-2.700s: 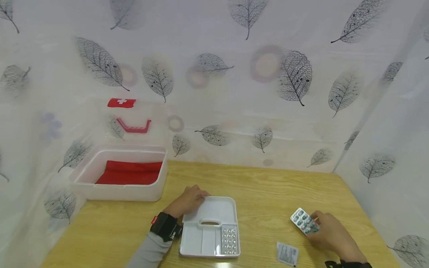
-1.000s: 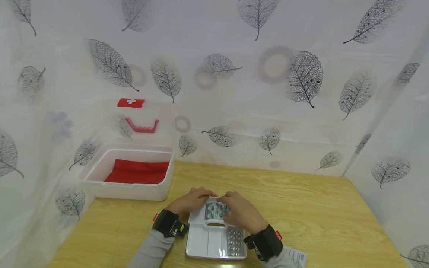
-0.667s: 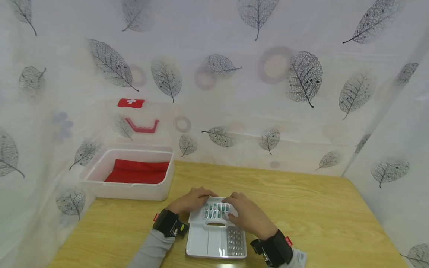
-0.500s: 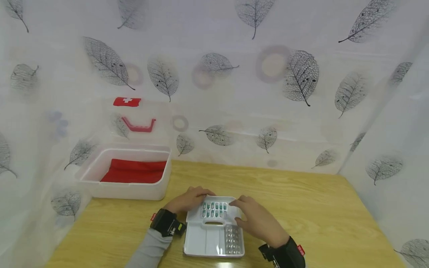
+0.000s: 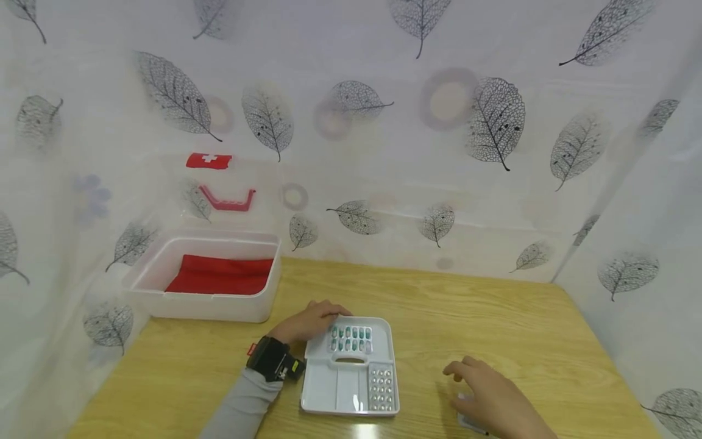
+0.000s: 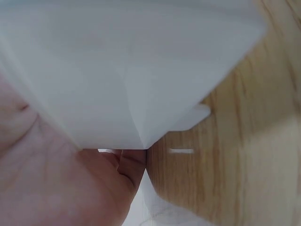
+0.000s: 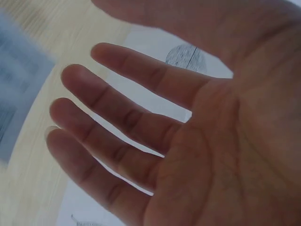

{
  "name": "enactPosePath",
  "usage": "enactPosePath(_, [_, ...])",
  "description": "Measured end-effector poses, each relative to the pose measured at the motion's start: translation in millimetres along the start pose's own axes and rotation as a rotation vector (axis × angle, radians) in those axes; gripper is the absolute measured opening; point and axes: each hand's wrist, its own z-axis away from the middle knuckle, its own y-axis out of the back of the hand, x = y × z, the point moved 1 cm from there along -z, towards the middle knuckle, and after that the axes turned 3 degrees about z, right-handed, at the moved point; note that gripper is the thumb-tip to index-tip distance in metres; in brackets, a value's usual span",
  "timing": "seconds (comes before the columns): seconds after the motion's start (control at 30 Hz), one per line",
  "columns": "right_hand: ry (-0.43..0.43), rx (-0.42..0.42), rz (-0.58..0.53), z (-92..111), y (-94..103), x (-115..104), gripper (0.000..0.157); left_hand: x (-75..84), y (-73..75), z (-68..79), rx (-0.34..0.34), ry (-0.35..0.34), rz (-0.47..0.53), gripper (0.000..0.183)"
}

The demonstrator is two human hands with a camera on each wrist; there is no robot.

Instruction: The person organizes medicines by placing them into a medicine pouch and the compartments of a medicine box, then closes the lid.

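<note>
A white divided plastic case lies opened flat on the table. My left hand grips its back left corner, with the fingers bent around the edge in the left wrist view, where the case wall fills the top. A blister pack of green-and-white capsules sits in the case's back half. In the front right compartment lies a silver blister pack of round tablets. To the right, my right hand hovers over a small printed sachet, mostly hidden beneath it. Its fingers are spread, holding nothing.
A translucent white bin with a folded red cloth inside stands at the back left of the wooden table. Behind it, a red handle and a red cross label show against a leaf-patterned curtain.
My right hand has carried the capsule blister pack from the right into the case's back half, let go, and moved back right over the sachet. My left hand has stayed at the case's corner.
</note>
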Motion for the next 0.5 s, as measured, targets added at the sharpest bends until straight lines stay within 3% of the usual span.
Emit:
enactPosePath(0.23, [-0.124, -0.142, -0.051, 5.2, -2.3, 36.4, 0.044, 1.0, -0.9, -1.3, 0.0, 0.015, 0.0, 0.036])
enactPosePath(0.5, [-0.109, -0.114, -0.061, 6.2, -17.1, 42.6, 0.042, 1.4, -0.7, -1.6, -0.004, 0.039, 0.006, 0.036])
